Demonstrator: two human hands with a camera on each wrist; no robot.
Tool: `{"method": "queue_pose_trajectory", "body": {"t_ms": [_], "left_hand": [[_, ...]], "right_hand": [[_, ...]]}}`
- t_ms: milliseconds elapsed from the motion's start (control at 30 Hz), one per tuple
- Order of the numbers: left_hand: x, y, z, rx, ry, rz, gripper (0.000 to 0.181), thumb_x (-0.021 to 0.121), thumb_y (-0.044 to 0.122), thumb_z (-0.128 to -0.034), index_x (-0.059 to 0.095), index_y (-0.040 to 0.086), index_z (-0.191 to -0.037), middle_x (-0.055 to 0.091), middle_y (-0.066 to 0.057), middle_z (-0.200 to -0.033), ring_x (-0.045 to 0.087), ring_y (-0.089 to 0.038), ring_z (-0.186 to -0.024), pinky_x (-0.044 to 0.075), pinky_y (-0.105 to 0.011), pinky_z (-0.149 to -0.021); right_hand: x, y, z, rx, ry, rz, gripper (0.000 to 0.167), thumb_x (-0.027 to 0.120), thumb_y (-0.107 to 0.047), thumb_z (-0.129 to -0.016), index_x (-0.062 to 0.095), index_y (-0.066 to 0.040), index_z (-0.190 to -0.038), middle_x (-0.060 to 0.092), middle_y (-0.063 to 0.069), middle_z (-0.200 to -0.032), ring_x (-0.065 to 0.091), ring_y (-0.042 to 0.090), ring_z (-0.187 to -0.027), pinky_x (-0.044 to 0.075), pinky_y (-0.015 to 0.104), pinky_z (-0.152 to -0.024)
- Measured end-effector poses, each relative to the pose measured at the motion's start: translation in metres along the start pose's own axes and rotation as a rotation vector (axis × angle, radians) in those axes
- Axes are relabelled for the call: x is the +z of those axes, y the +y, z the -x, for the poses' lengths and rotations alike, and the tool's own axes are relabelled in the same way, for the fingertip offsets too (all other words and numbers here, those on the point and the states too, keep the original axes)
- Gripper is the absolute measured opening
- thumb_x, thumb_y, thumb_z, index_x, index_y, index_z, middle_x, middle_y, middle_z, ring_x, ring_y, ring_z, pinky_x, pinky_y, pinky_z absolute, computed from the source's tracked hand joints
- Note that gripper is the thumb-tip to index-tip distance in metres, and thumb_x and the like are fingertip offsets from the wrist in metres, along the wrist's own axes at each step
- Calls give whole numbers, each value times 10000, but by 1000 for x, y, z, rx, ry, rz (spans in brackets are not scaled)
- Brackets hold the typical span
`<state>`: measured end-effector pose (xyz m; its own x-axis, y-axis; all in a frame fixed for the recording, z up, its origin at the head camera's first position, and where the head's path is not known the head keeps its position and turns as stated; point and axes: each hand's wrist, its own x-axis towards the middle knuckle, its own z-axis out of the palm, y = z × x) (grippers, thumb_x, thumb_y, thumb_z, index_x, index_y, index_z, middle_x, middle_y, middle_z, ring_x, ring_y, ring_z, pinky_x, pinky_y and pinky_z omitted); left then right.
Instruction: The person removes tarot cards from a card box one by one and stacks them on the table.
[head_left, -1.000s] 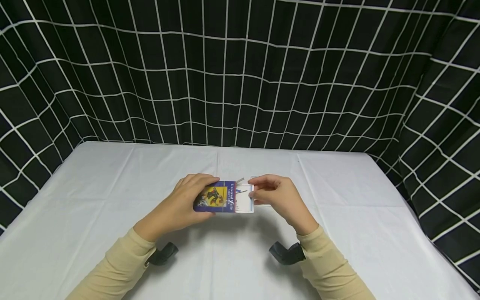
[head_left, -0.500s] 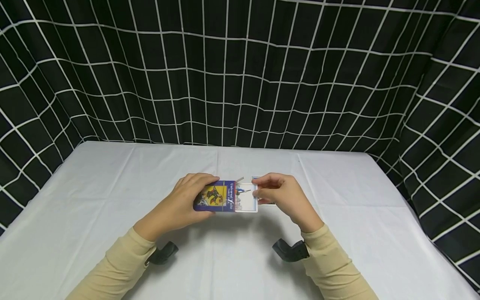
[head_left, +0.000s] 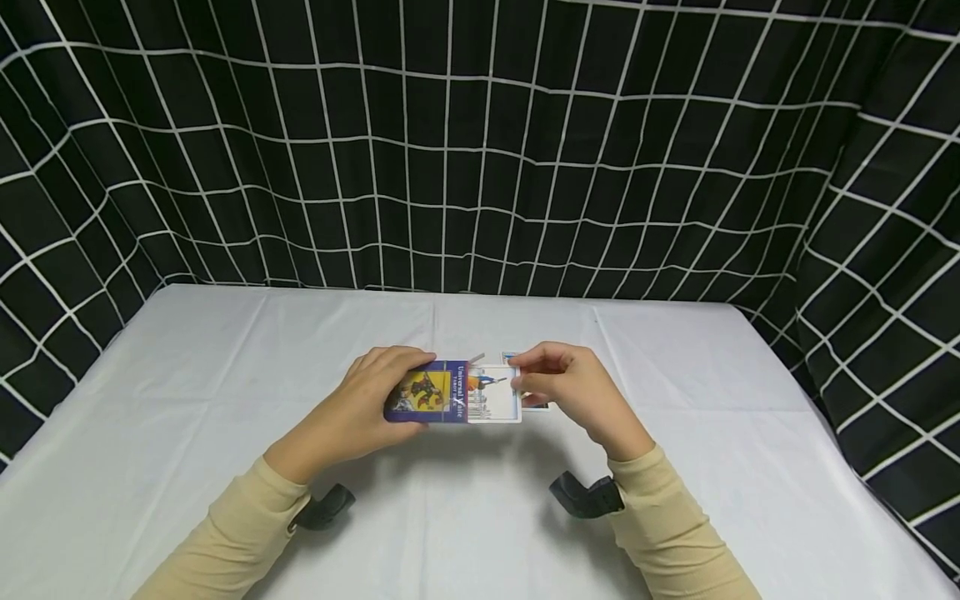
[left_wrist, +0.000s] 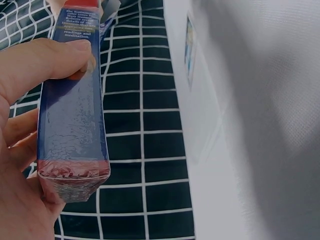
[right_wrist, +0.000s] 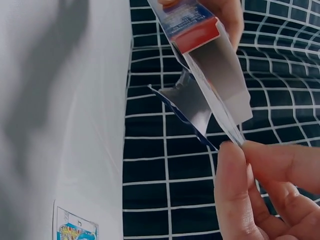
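A black cloth backdrop with white grid lines (head_left: 465,167) stands behind a worktop covered in white cloth (head_left: 225,350).

The item under handling is a blue rectangular cardboard tarot box with a yellow picture panel (head_left: 426,392), held above the worktop, its mouth toward the right hand. A thin white-bordered printed card (head_left: 493,402) projects partway from that mouth; whether it is single or a small stack cannot be determined. The blue end flap with a pale inner face (right_wrist: 192,102) hangs open beside the mouth.

The left hand (head_left: 363,407) grasps the box by its edges. The right hand (head_left: 567,387) pinches the card's outer end between thumb and fingers.

Beneath the right hand, a second, colourfully illustrated card (right_wrist: 76,229) lies on the worktop, apart from the box. Beige fabric sleeves (head_left: 247,521) cover both forearms, with a black angled mount (head_left: 588,497) near the right wrist.

Assessment: the step in hand appears to be drawing the card from the box. The next move calls for a steady box and a straight pull, keeping the card clear of the flap.
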<state>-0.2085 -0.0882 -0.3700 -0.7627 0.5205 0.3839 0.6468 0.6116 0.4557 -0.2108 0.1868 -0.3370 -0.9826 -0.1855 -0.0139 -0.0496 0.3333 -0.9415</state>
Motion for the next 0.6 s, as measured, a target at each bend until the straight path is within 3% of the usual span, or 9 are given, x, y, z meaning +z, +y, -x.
{"method": "queue_pose_trajectory", "body": {"t_ms": [300, 600], "left_hand": [[1, 0, 0, 5, -2, 3, 725, 836, 188, -757, 517, 80, -1399, 563, -96, -1394, 487, -283, -1279, 368, -524, -1085], [1, 0, 1, 5, -6, 3, 727, 835, 181, -754, 516, 77, -1399, 564, -97, -1392, 490, -285, -1280, 371, -527, -1088]], "right_hand": [[-6, 3, -3, 22, -45, 1, 305, 718, -26, -830, 669, 106, -1101, 734, 110, -981, 679, 89, -792, 607, 294, -742], [-8, 4, -4, 25, -20, 43, 256, 727, -79, -865, 693, 101, -1044, 737, 73, -900, 666, 80, -706, 598, 271, -702]]}}
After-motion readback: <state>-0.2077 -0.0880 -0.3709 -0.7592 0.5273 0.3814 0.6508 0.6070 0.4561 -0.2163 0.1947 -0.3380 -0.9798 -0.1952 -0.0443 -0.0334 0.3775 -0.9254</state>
